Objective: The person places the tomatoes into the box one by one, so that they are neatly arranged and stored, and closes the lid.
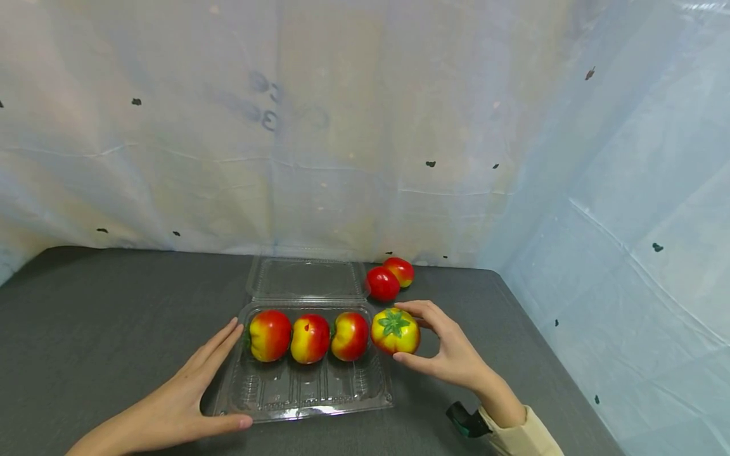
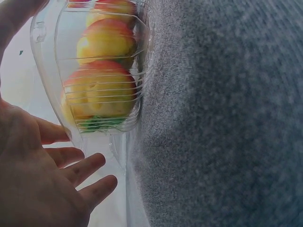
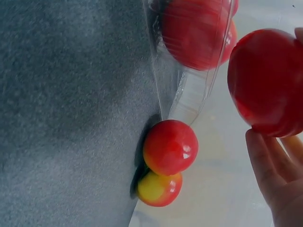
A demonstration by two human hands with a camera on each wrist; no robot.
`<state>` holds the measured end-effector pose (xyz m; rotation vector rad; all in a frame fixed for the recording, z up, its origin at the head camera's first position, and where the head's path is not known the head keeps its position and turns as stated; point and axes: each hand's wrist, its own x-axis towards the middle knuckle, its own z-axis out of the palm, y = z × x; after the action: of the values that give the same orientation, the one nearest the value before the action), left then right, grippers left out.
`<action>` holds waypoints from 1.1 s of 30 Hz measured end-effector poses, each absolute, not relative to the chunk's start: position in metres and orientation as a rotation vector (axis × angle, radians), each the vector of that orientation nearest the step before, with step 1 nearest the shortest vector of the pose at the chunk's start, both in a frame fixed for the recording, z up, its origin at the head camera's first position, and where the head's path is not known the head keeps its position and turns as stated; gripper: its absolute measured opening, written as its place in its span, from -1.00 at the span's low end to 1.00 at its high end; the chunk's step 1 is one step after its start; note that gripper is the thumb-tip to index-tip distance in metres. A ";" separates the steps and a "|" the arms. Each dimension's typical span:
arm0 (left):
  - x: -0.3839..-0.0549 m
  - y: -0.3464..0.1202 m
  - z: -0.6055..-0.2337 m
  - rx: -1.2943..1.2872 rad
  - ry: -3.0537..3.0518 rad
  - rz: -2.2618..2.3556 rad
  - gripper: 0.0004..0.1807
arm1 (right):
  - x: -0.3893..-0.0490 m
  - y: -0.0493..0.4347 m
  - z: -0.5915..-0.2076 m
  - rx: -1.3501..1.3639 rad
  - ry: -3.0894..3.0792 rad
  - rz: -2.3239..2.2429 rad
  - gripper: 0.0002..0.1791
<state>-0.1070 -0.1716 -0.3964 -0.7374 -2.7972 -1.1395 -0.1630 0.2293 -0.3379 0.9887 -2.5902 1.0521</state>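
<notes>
Head: clear tray (image 1: 308,387) between left hand (image 1: 178,400) and right hand (image 1: 455,354), long axis running hand to hand; right grips tomato-like fruit (image 1: 395,330) at its own end. Left wrist: fingers spread loosely by tray's wall, contact uncertain. Right wrist: gripped fruit clear of table (image 3: 71,118).

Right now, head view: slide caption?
Right hand holds a fruit near a tray of three more; left hand beside the tray.

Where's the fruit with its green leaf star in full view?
Head view, right of centre: that fruit is held in the right hand, just right of the rightmost fruit in the clear tray.
</notes>
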 end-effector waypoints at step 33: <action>-0.106 -0.171 -0.395 -0.695 -2.827 -1.125 0.29 | -0.157 0.203 -0.331 1.349 -2.638 1.073 -0.43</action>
<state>-0.1060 -0.1712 -0.3950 -0.6954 -2.8269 -1.1246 -0.1570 0.2032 -0.3313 1.3486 -2.6381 1.0727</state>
